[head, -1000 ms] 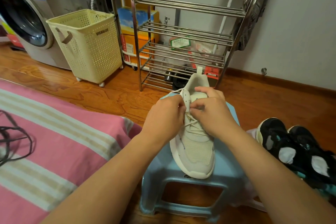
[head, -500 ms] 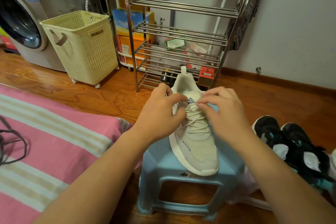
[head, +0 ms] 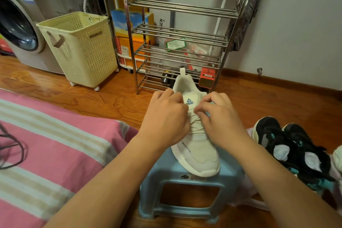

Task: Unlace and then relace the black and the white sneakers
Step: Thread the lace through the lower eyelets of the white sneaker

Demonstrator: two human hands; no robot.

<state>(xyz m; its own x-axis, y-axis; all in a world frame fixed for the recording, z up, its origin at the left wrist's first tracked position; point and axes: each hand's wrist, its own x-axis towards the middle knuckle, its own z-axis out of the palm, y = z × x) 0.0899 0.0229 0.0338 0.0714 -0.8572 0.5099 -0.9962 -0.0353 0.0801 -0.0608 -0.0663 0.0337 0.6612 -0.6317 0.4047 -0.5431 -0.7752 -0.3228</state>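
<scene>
A white sneaker stands on a light blue plastic stool, toe towards me, tongue label showing. Its pale lace crosses the upper eyelets. My left hand curls over the shoe's left side at the top eyelets, fingers bent on the lace. My right hand pinches the lace at the right side, just below the tongue label. Two black sneakers with teal and white patches lie on the floor to the right. A black lace lies loose on the pink striped bedcover.
A pink striped bed fills the left foreground. Behind the stool stands a metal shoe rack, with a cream laundry basket and a washing machine further left. Wooden floor surrounds the stool.
Both hands have shifted from the middle of the lacing up to the top eyelets beside the tongue label. The lace loop held up a second ago has been drawn down.
</scene>
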